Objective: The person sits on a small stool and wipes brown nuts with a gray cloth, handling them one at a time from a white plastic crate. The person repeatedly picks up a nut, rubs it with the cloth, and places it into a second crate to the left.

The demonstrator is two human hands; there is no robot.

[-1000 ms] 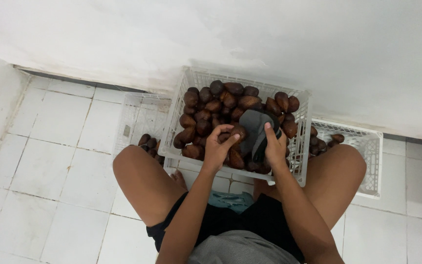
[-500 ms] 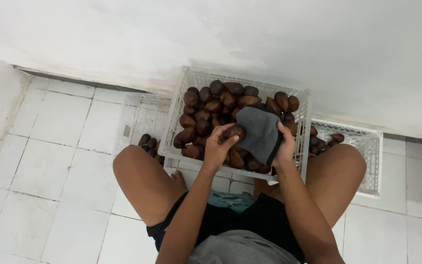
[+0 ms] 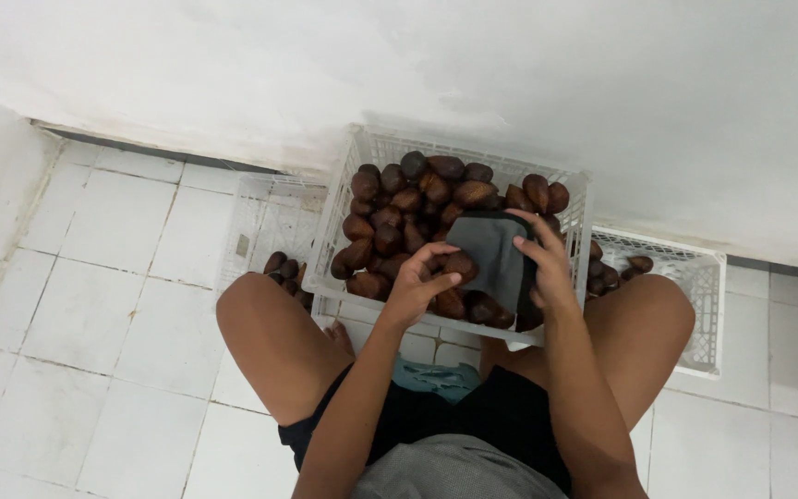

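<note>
A white plastic crate (image 3: 344,199) full of dark brown scaly fruits (image 3: 399,199) stands on the tiled floor between my knees. My left hand (image 3: 413,282) grips one brown fruit (image 3: 460,265) at the crate's near edge. My right hand (image 3: 544,263) holds a dark grey cloth (image 3: 491,254) spread over the fruits, right beside the fruit in my left hand.
Two more white crates sit on the floor: one to the left (image 3: 265,217) with a few fruits (image 3: 284,268) in it, one to the right (image 3: 695,277) also holding a few. A white wall rises behind. My bare knees flank the middle crate.
The grey cloth has been lifted and spread out by my right hand. My left hand still holds the fruit beside it.
</note>
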